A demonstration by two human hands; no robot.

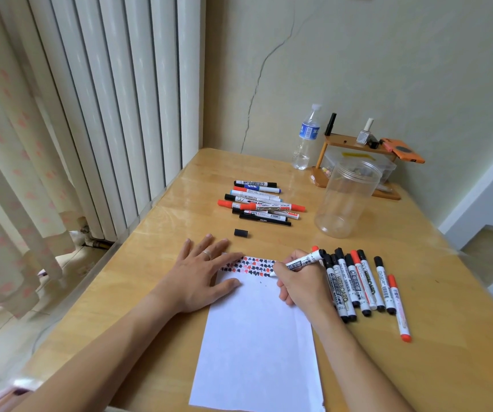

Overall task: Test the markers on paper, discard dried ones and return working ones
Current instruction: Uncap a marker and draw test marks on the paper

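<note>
A white sheet of paper (257, 346) lies on the wooden table (162, 221), its top strip covered with black and red test marks. My left hand (200, 275) presses flat on the paper's upper left corner. My right hand (298, 281) grips an uncapped black whiteboard marker (301, 263), its tip touching the paper beside the marks. A loose black cap (240, 233) lies just beyond the paper. A row of several capped markers (361, 281) lies to the right of my right hand. Another pile of markers (260, 202) sits farther back.
An empty clear plastic jar (348, 200) stands at the back right. Behind it are a water bottle (307, 138) and a small wooden shelf (358, 150) with bottles and an orange item. A radiator (114, 99) and a curtain flank the table's left edge.
</note>
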